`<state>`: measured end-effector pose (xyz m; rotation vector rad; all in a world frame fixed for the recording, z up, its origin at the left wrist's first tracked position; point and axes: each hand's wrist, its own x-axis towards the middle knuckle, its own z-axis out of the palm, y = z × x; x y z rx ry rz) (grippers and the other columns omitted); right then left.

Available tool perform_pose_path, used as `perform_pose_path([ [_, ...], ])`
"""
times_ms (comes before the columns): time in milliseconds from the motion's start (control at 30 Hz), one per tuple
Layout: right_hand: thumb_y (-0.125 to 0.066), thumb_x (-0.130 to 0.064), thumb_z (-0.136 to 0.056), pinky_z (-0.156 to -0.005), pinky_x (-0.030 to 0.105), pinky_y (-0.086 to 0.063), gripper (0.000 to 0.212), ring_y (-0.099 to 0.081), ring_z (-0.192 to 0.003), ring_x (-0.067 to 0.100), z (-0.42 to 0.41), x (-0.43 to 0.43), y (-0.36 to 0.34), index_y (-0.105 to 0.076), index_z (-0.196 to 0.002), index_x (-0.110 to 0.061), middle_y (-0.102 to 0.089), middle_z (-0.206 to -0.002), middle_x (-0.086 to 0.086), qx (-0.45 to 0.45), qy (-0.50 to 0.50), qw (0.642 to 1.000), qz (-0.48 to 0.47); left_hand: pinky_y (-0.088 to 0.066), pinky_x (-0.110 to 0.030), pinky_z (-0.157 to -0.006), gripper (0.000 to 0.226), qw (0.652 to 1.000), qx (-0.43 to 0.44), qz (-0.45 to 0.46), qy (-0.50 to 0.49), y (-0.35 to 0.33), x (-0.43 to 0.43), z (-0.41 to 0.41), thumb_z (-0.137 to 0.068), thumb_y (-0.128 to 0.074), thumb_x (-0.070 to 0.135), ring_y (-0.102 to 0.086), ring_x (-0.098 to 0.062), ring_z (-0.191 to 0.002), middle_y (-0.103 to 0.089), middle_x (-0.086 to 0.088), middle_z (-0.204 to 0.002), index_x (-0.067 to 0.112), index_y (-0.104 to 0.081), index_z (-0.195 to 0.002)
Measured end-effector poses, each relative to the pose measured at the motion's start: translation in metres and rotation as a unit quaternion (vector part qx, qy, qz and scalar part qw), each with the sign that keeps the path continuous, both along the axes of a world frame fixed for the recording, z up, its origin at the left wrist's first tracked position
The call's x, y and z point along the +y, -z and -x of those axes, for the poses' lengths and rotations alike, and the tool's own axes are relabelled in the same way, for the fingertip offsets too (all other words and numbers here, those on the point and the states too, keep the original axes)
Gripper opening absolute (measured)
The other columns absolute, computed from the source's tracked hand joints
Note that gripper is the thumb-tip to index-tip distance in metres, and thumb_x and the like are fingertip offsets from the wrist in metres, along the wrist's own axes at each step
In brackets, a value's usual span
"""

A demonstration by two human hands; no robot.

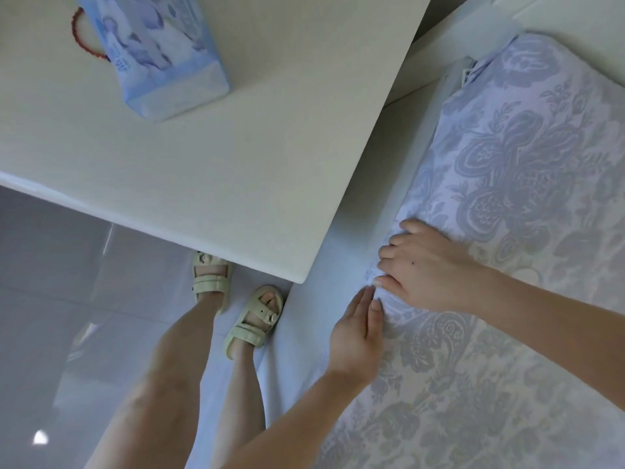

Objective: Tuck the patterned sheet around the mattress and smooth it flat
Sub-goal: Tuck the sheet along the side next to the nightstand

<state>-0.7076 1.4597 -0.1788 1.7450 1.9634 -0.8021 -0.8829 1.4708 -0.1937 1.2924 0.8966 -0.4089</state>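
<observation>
Head view, counts first: two hands, two bare legs, two sandals, one table, one soft pack, one bead ring, one sheet, one mattress.

The patterned sheet point(507, 170), pale lilac with a large grey-blue floral print, lay spread over the top of the mattress point(314, 319), whose plain pale side showed below the sheet's edge. The right hand point(429, 269) sat on that edge with fingers curled down over it, its grip clamped on a small bunch of sheet fabric. The left hand point(358, 330) was just beside it, almost touching, fingers straight and together along the mattress side, thumb on the sheet's top, grip apart and flat.

A small white tag point(469, 73) stuck out at the sheet's far corner; its dark print was too small to read. The blue-and-white pack point(159, 52), tissues by the look of it, lay on the white table point(236, 164); writing on its end was not legible. A ring of red beads point(79, 38) lay partly under the pack.

The table stood close against the bed, its corner near the hands. Cream two-strap sandals point(253, 319) stood on a glossy pale tiled floor point(50, 282), one partly under the table's edge. A bright light spot reflected low on the tiles.
</observation>
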Motion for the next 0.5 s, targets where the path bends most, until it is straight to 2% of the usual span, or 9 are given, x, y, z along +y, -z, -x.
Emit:
perform_pose_path([
  [33,-0.028,-0.044,-0.091,-0.078,0.040,-0.047,0.058,-0.058,-0.062,0.020,0.002,0.006,0.001,-0.069,-0.061,-0.017,-0.061,-0.062,-0.003,-0.012,-0.010,1.000,0.017,-0.028,-0.016,-0.107,0.045,1.000,0.003,-0.003,-0.023,0.000,0.000,-0.003,-0.102,-0.024,0.033,-0.037,-0.006,-0.134,-0.043,0.008,-0.144,0.020,-0.042,-0.141],
  [100,-0.023,-0.044,-0.098,-0.088,0.036,-0.040,0.057,-0.060,-0.086,0.019,0.007,0.016,0.001,-0.071,-0.087,-0.016,-0.066,-0.089,-0.003,-0.031,-0.053,0.996,0.070,-0.037,-0.021,-0.094,0.039,0.999,0.021,0.005,-0.050,0.001,0.003,-0.011,-0.103,-0.025,0.029,-0.050,-0.012,-0.119,-0.057,0.004,-0.127,0.018,-0.054,-0.126],
  [167,-0.019,-0.045,-0.100,-0.093,0.033,-0.030,0.055,-0.056,-0.102,0.018,0.007,0.020,-0.005,-0.066,-0.104,-0.016,-0.064,-0.107,-0.003,-0.022,-0.081,0.990,0.110,-0.037,-0.023,-0.089,0.038,0.995,0.057,0.050,-0.061,0.003,0.005,-0.018,-0.102,-0.025,0.030,-0.053,-0.014,-0.112,-0.061,0.004,-0.119,0.019,-0.058,-0.119],
  [267,-0.016,-0.045,-0.100,-0.093,0.035,-0.025,0.057,-0.054,-0.101,0.017,0.006,0.016,-0.011,-0.066,-0.102,-0.017,-0.065,-0.105,-0.004,-0.036,-0.096,0.987,0.123,-0.040,-0.026,-0.094,0.039,0.967,0.108,0.200,-0.115,0.007,0.005,-0.022,-0.101,-0.028,0.037,-0.055,-0.014,-0.108,-0.063,0.005,-0.112,0.024,-0.062,-0.114],
  [367,-0.015,-0.047,-0.099,-0.098,0.040,-0.022,0.060,-0.055,-0.099,0.017,0.009,0.015,0.001,-0.067,-0.098,-0.018,-0.067,-0.101,-0.002,-0.075,-0.115,0.981,0.141,-0.042,-0.033,-0.089,0.036,0.975,0.117,0.172,-0.084,0.011,0.009,-0.027,-0.099,-0.028,0.033,-0.056,-0.024,-0.101,-0.064,-0.006,-0.105,0.018,-0.060,-0.095],
  [433,-0.014,-0.048,-0.099,-0.098,0.040,-0.020,0.062,-0.056,-0.098,0.019,0.011,0.019,0.010,-0.067,-0.094,-0.017,-0.068,-0.099,0.002,-0.101,-0.112,0.971,0.186,-0.039,-0.034,-0.079,0.036,0.978,0.123,0.159,-0.058,0.013,0.013,-0.031,-0.098,-0.027,0.031,-0.052,-0.024,-0.089,-0.060,-0.008,-0.093,0.015,-0.054,-0.081],
  [500,-0.014,-0.049,-0.098,-0.098,0.040,-0.022,0.063,-0.058,-0.097,0.021,0.013,0.023,0.015,-0.067,-0.092,-0.016,-0.068,-0.099,0.005,-0.108,-0.107,0.971,0.185,-0.034,-0.032,-0.072,0.038,0.981,0.122,0.146,-0.021,0.018,0.019,-0.033,-0.097,-0.028,0.029,-0.044,-0.023,-0.081,-0.055,-0.011,-0.084,0.015,-0.047,-0.068],
])
